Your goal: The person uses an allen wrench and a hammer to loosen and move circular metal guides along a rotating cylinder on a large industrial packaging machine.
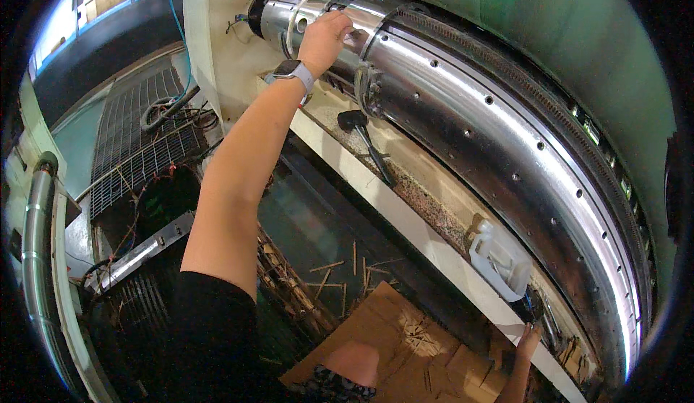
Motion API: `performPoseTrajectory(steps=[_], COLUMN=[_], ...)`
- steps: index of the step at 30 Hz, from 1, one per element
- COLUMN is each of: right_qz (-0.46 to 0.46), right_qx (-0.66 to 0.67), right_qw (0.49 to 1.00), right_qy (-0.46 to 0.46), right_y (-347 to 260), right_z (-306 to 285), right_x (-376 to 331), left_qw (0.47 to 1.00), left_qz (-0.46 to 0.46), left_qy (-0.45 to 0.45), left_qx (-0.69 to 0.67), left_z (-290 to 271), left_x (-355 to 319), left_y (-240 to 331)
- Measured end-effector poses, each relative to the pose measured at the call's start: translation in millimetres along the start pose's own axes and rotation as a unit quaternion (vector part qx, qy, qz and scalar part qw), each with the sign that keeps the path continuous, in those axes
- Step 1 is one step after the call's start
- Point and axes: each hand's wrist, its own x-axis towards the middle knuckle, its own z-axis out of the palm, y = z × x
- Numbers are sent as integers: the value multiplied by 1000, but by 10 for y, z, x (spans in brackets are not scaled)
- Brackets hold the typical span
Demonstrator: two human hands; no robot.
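Note:
My left hand (327, 40), with a watch (293, 74) on the wrist, rests against the left end of a long shiny metal cylinder (463, 106). Its fingers are bent together at the surface; whatever they pinch is too small to make out. A white hose (295, 21) loops over the cylinder beside this hand. At the lower right, my right hand (529, 341) reaches the ledge by a dark object with blue on it (533, 306). Its fingertips are partly hidden. A black-headed mallet (353, 120) lies on the ledge below the cylinder.
On the cream ledge (405, 211) sits a cut-open white plastic jug (500, 262). Short wooden pieces (575, 358) lie at its right end. Below are a cardboard sheet (390, 323) and scattered sticks. A metal grating (137, 128) and a thinner roller (37, 258) stand left.

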Motion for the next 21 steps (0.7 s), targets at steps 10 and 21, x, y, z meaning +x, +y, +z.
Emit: performPoseTrajectory(steps=[10,21], right_qz=[54,73], right_qx=[50,162], right_qw=[997,984], right_qy=[40,26], right_y=[51,256], right_z=[272,409], right_x=[16,18], left_qw=[977,988], left_qz=[192,-88], left_qy=[-77,-120], left_qx=[51,44], left_z=[-195,61], left_x=[83,-12], left_y=[-177,-124])
